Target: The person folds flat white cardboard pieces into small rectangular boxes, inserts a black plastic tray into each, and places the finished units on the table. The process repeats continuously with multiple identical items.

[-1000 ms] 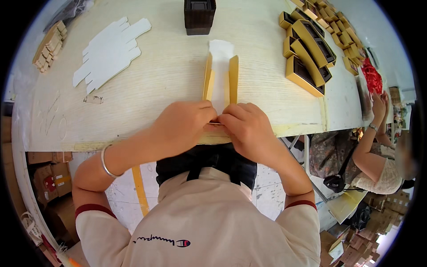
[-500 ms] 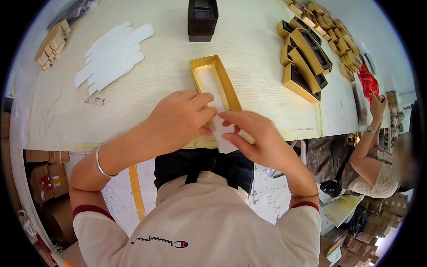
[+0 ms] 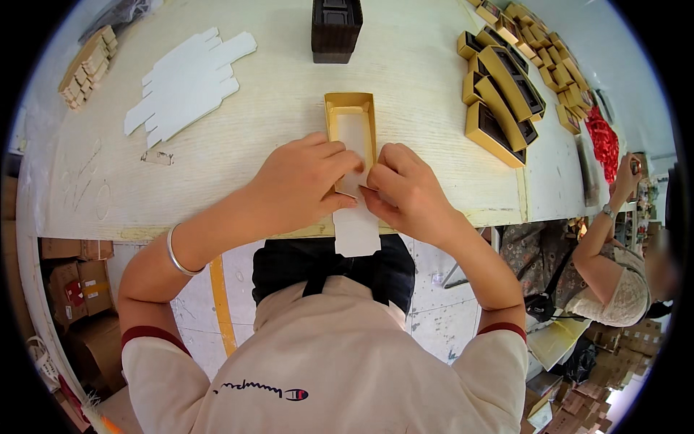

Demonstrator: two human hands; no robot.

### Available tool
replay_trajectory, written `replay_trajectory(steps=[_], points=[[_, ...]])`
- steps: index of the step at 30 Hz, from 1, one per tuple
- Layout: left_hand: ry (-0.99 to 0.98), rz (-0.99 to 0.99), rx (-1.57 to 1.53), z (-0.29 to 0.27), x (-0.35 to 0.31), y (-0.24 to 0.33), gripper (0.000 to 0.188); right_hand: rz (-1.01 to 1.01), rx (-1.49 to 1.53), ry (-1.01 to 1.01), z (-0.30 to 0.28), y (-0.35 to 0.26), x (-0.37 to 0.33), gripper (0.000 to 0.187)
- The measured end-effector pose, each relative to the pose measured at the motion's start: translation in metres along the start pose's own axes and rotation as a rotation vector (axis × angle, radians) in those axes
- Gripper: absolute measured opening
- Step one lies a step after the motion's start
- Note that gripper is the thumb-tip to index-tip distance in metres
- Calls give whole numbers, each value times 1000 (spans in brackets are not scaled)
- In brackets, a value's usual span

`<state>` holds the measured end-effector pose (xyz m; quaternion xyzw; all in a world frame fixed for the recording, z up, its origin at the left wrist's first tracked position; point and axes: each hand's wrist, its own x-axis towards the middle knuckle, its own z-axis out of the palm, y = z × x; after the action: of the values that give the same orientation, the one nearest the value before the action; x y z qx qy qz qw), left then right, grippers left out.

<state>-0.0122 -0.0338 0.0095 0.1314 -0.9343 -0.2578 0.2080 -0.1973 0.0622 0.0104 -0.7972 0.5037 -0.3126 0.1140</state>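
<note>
A narrow gold cardboard box (image 3: 371, 119) with a white inner bottom lies lengthwise in front of me at the table's near edge. Its near end is unfolded, and a white flap (image 3: 357, 235) hangs toward me past the edge. My left hand (image 3: 312, 179) is closed on the box's left side near that end, thumb by the flap. Opposite it, my right hand (image 3: 406, 189) pinches the right side with curled fingers. Between the hands, small folded corner pieces show, partly hidden by fingers.
Flat white box blanks (image 3: 189, 83) lie stacked at left. Black plastic trays (image 3: 337, 36) stand nested at the far middle. Gold boxes with black inserts (image 3: 495, 134) are piled at right, beside many more gold boxes (image 3: 560, 69) and red ribbon (image 3: 601, 141). A co-worker (image 3: 611, 271) sits at far right.
The box has turned from slanting to nearly straight. My right hand has moved up and closed from a looser pose onto the box's right side. The white flap now points straight toward me.
</note>
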Motion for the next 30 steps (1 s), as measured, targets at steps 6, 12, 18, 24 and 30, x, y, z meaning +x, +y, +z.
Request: replay_trajectory(steps=[6, 12, 18, 24, 30], points=[[-1, -56, -50, 9, -2, 3, 9, 179, 167, -13, -12, -11, -13, 30], [-84, -62, -115, 3, -12, 6, 11, -191, -247, -13, 2, -26, -44, 44], [-156, -259, -635, -7, -15, 6, 34, 183, 325, 298, 23, -19, -39, 32], [-61, -223, -499, -3, -18, 5, 35, 322, 560, 331, 24, -28, -26, 41], [88, -37, -189, 8, -19, 8, 17, -9, -284, 256, 26, -27, -28, 30]])
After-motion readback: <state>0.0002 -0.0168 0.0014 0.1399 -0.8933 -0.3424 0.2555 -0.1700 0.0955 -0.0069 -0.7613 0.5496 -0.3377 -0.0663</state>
